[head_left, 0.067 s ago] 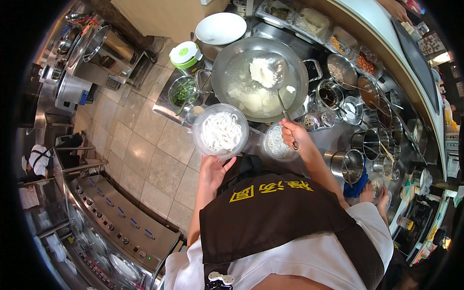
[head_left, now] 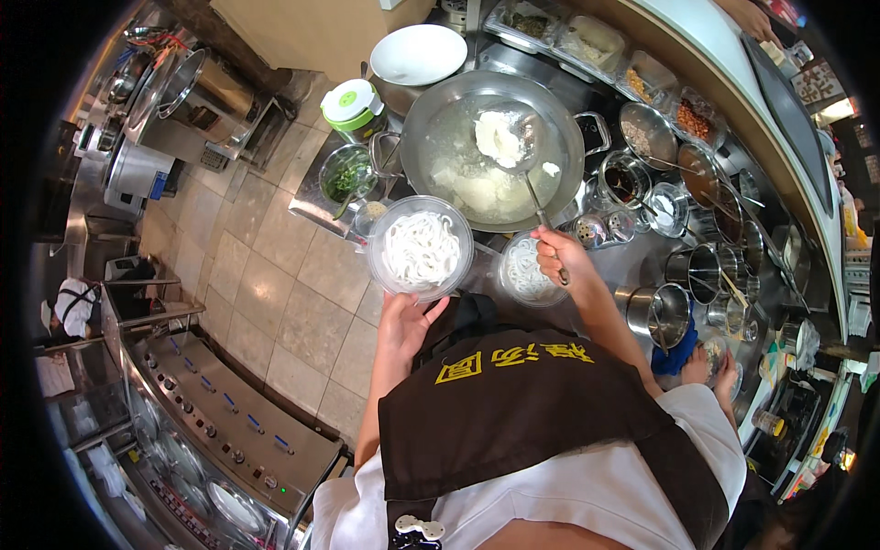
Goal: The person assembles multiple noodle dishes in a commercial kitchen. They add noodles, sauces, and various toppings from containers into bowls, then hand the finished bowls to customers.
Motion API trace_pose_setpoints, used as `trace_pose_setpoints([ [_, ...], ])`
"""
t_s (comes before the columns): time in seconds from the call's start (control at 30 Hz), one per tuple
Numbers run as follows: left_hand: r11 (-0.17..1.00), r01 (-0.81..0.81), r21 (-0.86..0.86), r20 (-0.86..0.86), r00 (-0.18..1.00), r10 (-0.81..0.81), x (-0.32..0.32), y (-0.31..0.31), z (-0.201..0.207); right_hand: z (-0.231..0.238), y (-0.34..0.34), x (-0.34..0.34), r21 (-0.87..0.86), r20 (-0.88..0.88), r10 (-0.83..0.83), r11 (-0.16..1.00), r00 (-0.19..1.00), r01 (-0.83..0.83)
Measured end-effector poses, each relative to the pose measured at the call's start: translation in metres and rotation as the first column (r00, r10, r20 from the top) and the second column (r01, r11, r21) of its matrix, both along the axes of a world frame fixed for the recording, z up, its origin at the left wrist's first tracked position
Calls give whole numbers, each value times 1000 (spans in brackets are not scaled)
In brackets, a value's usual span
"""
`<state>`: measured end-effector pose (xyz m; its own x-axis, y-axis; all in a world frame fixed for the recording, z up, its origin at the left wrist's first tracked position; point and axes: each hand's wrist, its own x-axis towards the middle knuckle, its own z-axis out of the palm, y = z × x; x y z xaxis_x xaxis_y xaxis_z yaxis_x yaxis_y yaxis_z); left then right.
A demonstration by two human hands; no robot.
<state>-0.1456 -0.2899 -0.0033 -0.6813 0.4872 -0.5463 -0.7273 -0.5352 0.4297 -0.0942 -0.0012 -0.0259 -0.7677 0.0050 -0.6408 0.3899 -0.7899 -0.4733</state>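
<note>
With my left hand (head_left: pixel 410 321) I hold a clear round plastic bowl (head_left: pixel 375 266) of thick white noodles (head_left: pixel 423 249) from below, just left of the big pot. My right hand (head_left: pixel 562 254) is closed round the handle of a long metal ladle (head_left: pixel 535 200). Its head, inside the wide steel pot (head_left: pixel 570 190), carries a soft white mass (head_left: pixel 498 137) that looks like tofu pudding. More of this white stuff lies in cloudy liquid below, with a small piece near the ladle. A second clear bowl with white noodles (head_left: pixel 526 271) stands under my right wrist.
Left of the pot are chopped greens (head_left: pixel 348 171) in a metal container and a green-and-white lidded tub (head_left: pixel 354 108). A white bowl (head_left: pixel 419 54) sits behind. Topping trays (head_left: pixel 642 76) and steel pots (head_left: pixel 660 316) line the right. Another person's hands (head_left: pixel 713 371) work at lower right.
Almost nothing differs. The noodle bowl in my left hand and the ladle in my right have shifted very slightly to the right.
</note>
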Motion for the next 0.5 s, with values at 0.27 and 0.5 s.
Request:
trace_pose_setpoints([
  [0.27, 1000, 10, 9, -10, 1000, -10, -8, 17, -1, 24, -4, 10, 298, 60, 59, 952, 996, -74],
  [0.5, 1000, 22, 20, -15, 1000, -21, -10, 22, 3, 3, -1, 3, 405, 71, 68, 910, 995, -91],
])
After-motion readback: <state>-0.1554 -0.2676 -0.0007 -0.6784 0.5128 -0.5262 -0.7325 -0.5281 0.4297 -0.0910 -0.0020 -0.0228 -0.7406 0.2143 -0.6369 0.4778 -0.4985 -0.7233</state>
